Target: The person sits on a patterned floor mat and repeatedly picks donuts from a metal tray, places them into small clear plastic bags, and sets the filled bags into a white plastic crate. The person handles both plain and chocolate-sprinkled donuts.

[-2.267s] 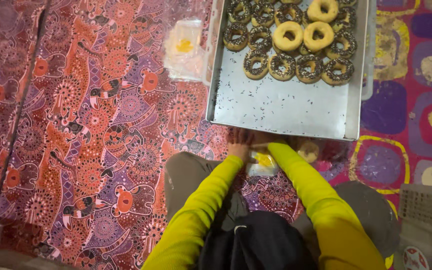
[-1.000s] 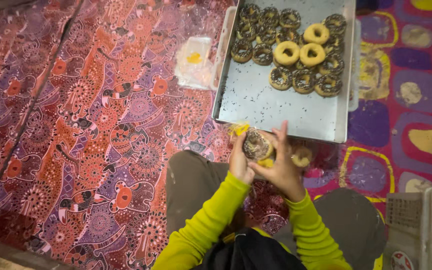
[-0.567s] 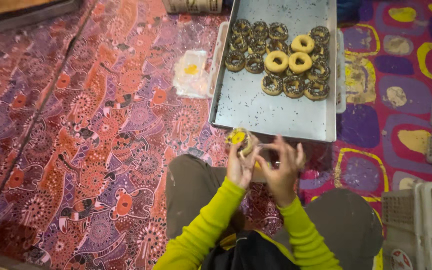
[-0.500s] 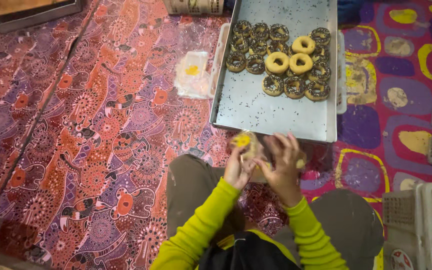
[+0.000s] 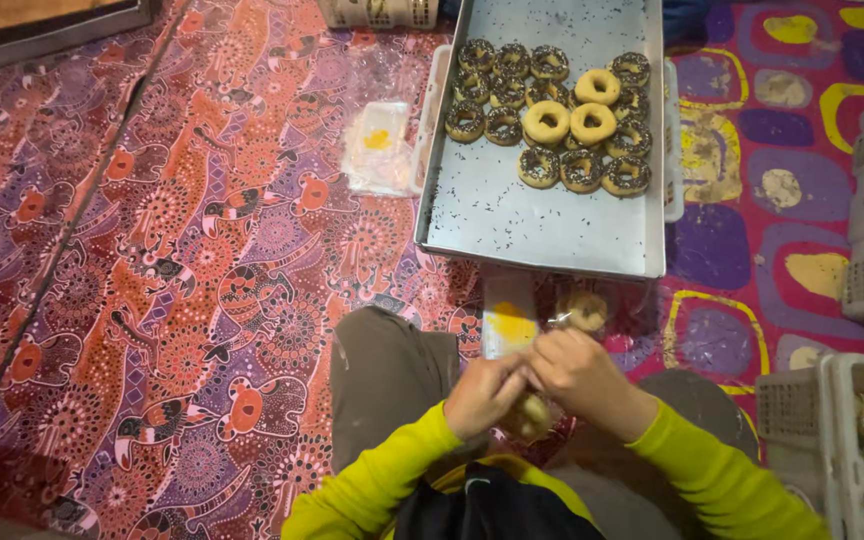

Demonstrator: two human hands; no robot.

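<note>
Now, above the patterned floor mat [image 5: 182, 300] and metal tray [image 5: 542, 215] of doughnuts [image 5: 552, 110], both hands have dropped lapward, left hand [image 5: 482, 392] and right hand [image 5: 582, 370] together grasping a wrapped doughnut [image 5: 530, 415], its clear wrapper [image 5: 508, 322] standing upright.

A clear plastic bag [image 5: 509, 318] with a yellow patch is held upright between both hands, its upper end standing just below the near edge of the metal tray [image 5: 542, 215]. A doughnut [image 5: 530, 415] is seen at the bag's lower end, gripped between the left hand [image 5: 484, 393] and the right hand [image 5: 580, 370], well below the tray; its surface is largely hidden by the fingers.
</note>
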